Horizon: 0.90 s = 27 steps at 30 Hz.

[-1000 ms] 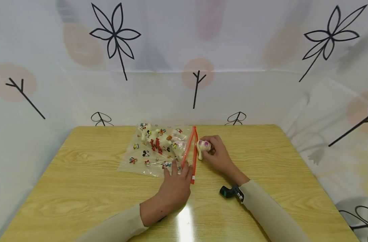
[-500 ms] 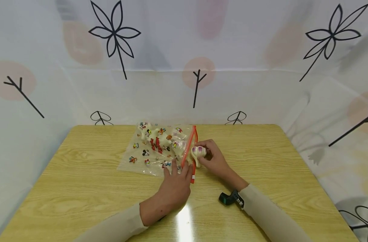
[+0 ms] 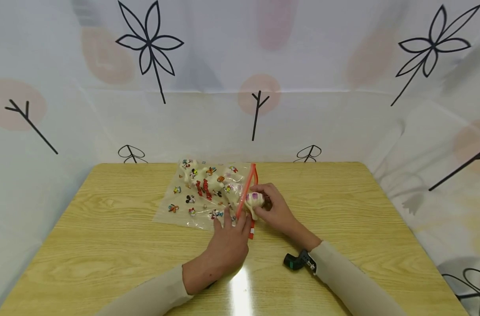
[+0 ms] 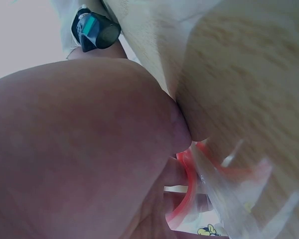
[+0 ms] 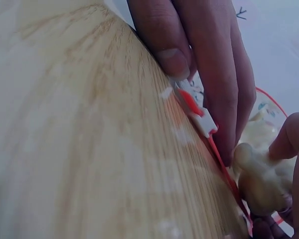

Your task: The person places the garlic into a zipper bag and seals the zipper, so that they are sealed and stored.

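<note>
A clear plastic zip bag (image 3: 169, 219) printed with cartoon figures lies on the table, its red-edged mouth parted towards the right. Inside, several cream-coloured bulbs show through the film. My left hand (image 3: 229, 245) rests with straight fingers on the near corner of the mouth, touching the red edge. At the opening, my right hand (image 3: 277, 210) pinches a cream garlic bulb (image 3: 254, 200) with purple patches between thumb and fingers. In the right wrist view this garlic bulb (image 5: 261, 184) is beside the red rim, its stubby neck towards the left fingers. Part of it is hidden by my right fingers.
The wood-grain table (image 3: 105, 254) extends around the bag to both sides. Behind it hangs a pale cloth (image 3: 208, 123) with flower and twig drawings. A black wrist camera (image 3: 297, 261) sits at my right cuff.
My right hand has moved left and slightly nearer, bringing the garlic bulb from beside the bag to its red-edged mouth. The left hand stays in place on the bag.
</note>
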Tool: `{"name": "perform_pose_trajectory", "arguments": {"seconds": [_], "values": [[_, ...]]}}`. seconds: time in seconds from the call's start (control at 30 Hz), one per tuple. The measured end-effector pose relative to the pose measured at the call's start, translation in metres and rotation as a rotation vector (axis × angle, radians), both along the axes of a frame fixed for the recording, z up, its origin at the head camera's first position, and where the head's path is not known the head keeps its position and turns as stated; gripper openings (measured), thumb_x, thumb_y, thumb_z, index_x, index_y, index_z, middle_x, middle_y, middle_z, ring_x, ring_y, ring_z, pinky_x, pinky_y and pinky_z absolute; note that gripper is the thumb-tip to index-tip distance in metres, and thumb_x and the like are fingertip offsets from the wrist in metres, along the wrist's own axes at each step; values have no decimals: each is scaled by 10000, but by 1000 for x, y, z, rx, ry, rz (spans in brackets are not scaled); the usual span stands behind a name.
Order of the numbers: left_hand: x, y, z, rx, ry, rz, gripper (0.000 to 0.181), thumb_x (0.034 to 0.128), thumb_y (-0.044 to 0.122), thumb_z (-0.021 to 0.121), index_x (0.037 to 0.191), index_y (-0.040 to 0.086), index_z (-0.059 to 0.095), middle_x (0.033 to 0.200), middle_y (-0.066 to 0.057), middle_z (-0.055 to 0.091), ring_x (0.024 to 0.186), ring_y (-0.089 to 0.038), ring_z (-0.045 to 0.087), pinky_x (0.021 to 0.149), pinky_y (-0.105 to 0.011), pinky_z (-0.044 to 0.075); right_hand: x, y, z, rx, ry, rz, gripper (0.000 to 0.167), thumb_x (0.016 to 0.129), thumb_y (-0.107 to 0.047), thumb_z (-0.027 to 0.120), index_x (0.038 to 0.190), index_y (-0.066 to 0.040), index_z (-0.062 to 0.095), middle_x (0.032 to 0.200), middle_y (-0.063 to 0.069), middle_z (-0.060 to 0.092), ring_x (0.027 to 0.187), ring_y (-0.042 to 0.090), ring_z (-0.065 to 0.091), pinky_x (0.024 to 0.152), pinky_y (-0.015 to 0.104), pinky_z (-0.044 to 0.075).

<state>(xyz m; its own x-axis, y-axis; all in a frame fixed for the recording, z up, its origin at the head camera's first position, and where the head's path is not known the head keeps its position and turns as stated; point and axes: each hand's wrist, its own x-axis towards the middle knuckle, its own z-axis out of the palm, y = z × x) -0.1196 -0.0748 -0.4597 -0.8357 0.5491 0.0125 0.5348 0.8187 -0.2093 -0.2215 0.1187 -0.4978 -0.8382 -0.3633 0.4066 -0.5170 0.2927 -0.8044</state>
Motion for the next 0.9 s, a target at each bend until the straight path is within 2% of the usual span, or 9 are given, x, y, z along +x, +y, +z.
{"name": "perform_pose_trajectory", "arguments": {"seconds": [0.27, 0.47, 0.6, 0.8, 0.83, 0.9], "values": [[1, 0, -2, -15, 26, -6, 687, 1004, 405, 668, 1564, 49, 490, 1605, -120, 451, 1382, -551, 498, 943, -660, 546, -3, -11, 2, 21, -50, -7, 468, 896, 41, 731, 1341, -60, 629, 1245, 120, 568, 993, 235, 523, 757, 308, 485], [-1, 0, -3, -26, 56, -10, 673, 1007, 407, 661, 1563, 63, 501, 1596, -118, 471, 1358, -546, 523, 938, -656, 551, -5, -17, 4, 16, -40, -24, 441, 891, 21, 719, 1318, -39, 626, 1239, 125, 571, 1023, 240, 568, 774, 322, 508], [-1, -1, -3, -18, 53, -11, 678, 1011, 405, 659, 1572, 64, 491, 1603, -118, 468, 1357, -545, 525, 935, -650, 554, -6, -18, 3, 12, -38, -39, 437, 888, 37, 726, 1310, -26, 634, 1228, 134, 581, 1027, 240, 576, 779, 346, 520], [-2, -1, -4, -15, 19, -11, 702, 1017, 404, 648, 1602, 70, 451, 1630, -123, 435, 1378, -558, 501, 952, -665, 541, 11, -25, 36, -39, -90, -45, 404, 883, 140, 701, 1276, 125, 608, 1211, 262, 585, 1002, 332, 587, 812, 562, 529], [-2, -1, -4, -16, 15, -11, 707, 1018, 405, 647, 1606, 71, 444, 1634, -124, 431, 1380, -560, 497, 955, -669, 537, 13, -26, 41, -43, -96, -45, 397, 883, 147, 698, 1268, 139, 605, 1203, 271, 587, 987, 340, 585, 811, 573, 525], [-2, -1, -4, -12, 11, -8, 714, 1019, 405, 647, 1613, 69, 435, 1639, -127, 425, 1382, -562, 493, 960, -672, 534, 13, -26, 41, -54, -102, -49, 388, 888, 140, 700, 1265, 138, 607, 1192, 263, 593, 963, 346, 579, 799, 563, 522]]}}
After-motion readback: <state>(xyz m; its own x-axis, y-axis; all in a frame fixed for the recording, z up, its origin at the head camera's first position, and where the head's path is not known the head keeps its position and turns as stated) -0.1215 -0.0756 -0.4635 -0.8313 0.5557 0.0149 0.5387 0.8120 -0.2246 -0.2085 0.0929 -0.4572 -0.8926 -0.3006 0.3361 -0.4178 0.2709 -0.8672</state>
